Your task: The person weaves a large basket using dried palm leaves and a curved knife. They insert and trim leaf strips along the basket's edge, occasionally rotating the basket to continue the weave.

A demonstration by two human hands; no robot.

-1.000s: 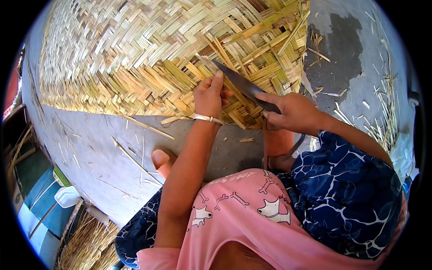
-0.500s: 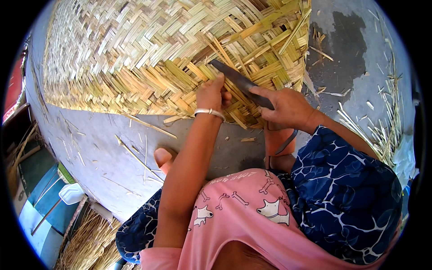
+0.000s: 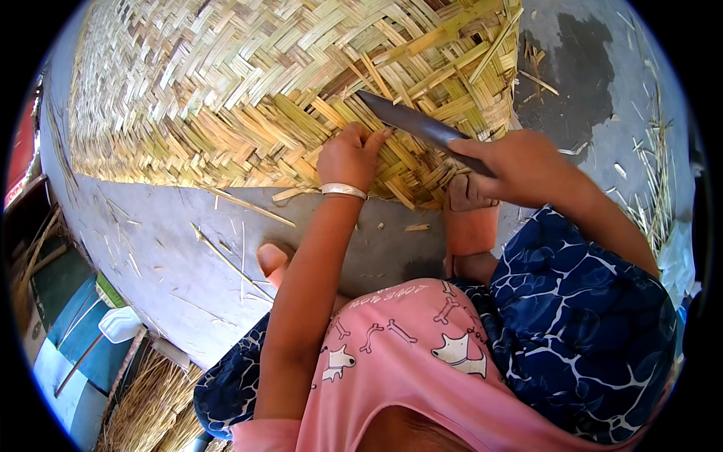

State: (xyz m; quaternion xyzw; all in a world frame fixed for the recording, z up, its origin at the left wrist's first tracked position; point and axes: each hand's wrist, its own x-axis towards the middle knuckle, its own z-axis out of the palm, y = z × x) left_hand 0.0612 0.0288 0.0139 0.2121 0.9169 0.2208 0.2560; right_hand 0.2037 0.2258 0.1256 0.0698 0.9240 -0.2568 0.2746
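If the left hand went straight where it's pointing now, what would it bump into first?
Probably the woven mat, which the left hand may already touch. The tip of the dark blade lies near that line too, but depth is unclear.

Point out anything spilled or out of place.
A dark, wet-looking patch stains the grey floor right of the herringbone-woven mat, possibly a spill. Loose strips cross the weave askew near the dark flat blade, and stray splinters litter the floor.

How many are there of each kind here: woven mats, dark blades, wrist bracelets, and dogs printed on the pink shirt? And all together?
Woven mat: 1
Dark blade: 1
Bracelet: 1
Printed dogs: 2
Total: 5
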